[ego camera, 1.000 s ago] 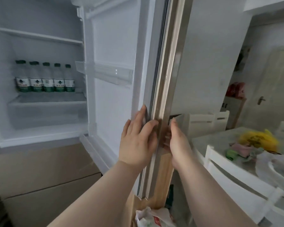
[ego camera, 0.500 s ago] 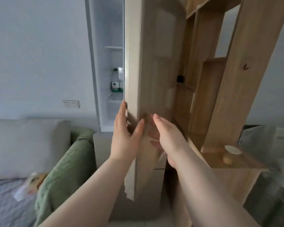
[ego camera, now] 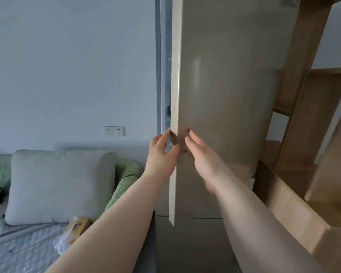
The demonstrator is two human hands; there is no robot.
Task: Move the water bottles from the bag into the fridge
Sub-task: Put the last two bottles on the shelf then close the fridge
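Head camera, and it's all at the edge of the fridge door point(ego camera: 224, 115): the left hand's point(ego camera: 160, 154) fingers point(ego camera: 166, 134) are tucked behind that edge with the thumb point(ego camera: 174, 150) on the front, pinching the panel between them. Just right of the edge, the right hand point(ego camera: 203, 160) is up with straight fingers point(ego camera: 191, 140), slightly spread, palm facing the door face. It's blurred, so I can't tell if there's contact. The door stands almost flush, leaving a thin gap along its left edge with a sliver of the fridge point(ego camera: 165, 85) interior showing. The water bottles can't be made out through that slit. Left of the door, on the wall, a double wall socket point(ego camera: 114, 131). Below that, a grey pillow point(ego camera: 61, 184) lies against a green quilted roll point(ego camera: 126, 174), and a clear plastic bag point(ego camera: 67, 239) with something yellow inside lies on the bedding. Right of the door, a wooden shelving unit point(ego camera: 303, 134) stands close alongside.
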